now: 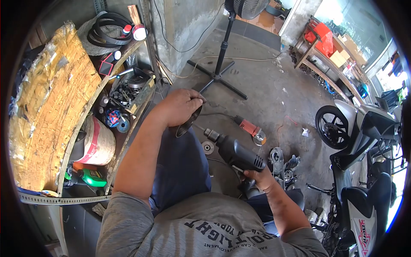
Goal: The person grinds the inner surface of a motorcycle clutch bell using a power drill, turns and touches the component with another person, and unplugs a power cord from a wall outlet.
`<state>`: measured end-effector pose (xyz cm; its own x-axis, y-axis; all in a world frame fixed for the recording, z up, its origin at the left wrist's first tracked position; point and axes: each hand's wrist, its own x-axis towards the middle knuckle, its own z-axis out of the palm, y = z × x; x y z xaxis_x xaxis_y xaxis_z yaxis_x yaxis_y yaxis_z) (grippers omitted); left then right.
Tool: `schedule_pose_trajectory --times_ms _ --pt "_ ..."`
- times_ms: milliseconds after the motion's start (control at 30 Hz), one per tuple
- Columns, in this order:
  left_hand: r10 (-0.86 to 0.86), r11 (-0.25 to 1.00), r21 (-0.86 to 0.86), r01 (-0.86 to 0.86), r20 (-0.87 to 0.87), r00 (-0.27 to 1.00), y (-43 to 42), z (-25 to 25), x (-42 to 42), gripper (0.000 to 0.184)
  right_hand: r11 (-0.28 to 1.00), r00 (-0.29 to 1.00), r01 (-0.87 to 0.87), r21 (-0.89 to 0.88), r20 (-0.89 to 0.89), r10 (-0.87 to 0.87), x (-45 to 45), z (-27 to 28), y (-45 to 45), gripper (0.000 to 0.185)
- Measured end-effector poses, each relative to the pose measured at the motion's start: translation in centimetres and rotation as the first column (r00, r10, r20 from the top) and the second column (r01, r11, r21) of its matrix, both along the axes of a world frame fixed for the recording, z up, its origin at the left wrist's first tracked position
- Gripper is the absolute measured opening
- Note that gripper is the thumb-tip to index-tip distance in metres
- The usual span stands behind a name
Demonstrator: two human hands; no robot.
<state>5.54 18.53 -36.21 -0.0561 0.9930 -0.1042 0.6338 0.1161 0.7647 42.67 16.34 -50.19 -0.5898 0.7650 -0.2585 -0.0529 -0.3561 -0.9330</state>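
Observation:
My left hand (183, 105) is closed on the edge of a dark, dish-shaped metal part (187, 125), held tilted above my left knee. My fingers hide much of its far side. My right hand (258, 178) is wrapped around the handle of a black power drill (240, 153). The drill's chuck points left, and its thin bit reaches to or near the metal part; whether they touch I cannot tell. On the floor beyond lies a red and grey angle grinder (250, 129). A small round metal disc (207, 148) lies below the drill's chuck.
Metal engine parts (278, 162) lie on the floor to the right, near a parked motorbike (357, 171). A fan stand (217, 77) rises ahead. At left, a shelf (124, 147) holds belts, a bucket (100, 141) and a green bottle (92, 177). A wooden bench (332, 60) stands far right.

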Motion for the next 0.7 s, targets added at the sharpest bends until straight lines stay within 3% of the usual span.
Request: schedule_pose_trajectory --times_ms 267,433,567,700 --pt "-0.015 0.999 0.049 0.017 -0.044 0.999 0.8 0.0 -0.2 0.033 1.000 1.000 -0.004 0.013 -0.014 0.004 -0.4 0.8 0.2 0.034" --pt "-0.033 0.999 0.005 0.033 -0.043 0.999 1.4 -0.4 -0.3 0.036 0.999 0.996 0.026 0.038 0.079 -0.029 -0.3 1.9 0.7 0.032" --pt "-0.028 1.000 -0.006 0.027 -0.070 0.997 1.0 0.4 0.2 0.037 0.976 0.991 0.023 0.217 0.125 -0.051 -0.6 2.5 0.7 0.030" --pt "-0.021 1.000 0.001 0.021 -0.054 0.998 1.2 0.1 0.0 0.036 0.978 0.991 0.025 0.205 0.121 -0.051 -1.1 2.7 0.6 0.030"
